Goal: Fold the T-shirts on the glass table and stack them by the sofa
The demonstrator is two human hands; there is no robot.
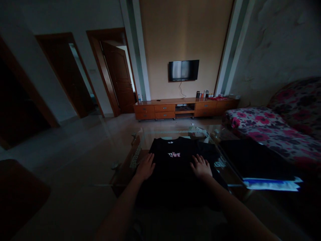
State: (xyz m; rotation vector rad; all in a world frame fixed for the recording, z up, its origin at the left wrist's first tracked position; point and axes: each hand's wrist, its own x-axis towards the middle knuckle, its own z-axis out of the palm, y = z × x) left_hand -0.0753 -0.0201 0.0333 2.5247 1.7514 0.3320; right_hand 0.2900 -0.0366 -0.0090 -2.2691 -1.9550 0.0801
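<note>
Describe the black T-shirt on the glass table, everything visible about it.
The black T-shirt lies spread flat, front up, on the glass coffee table, collar pointing away from the person. It looks like soft dark fabric, with a small pink and white print on the chest and a small pale label at the neck. The left hand presses flat on one side of it and the right hand on the other, fingers spread, either side of the print. Its near edge fades into shadow, so the hem cannot be made out.
</note>
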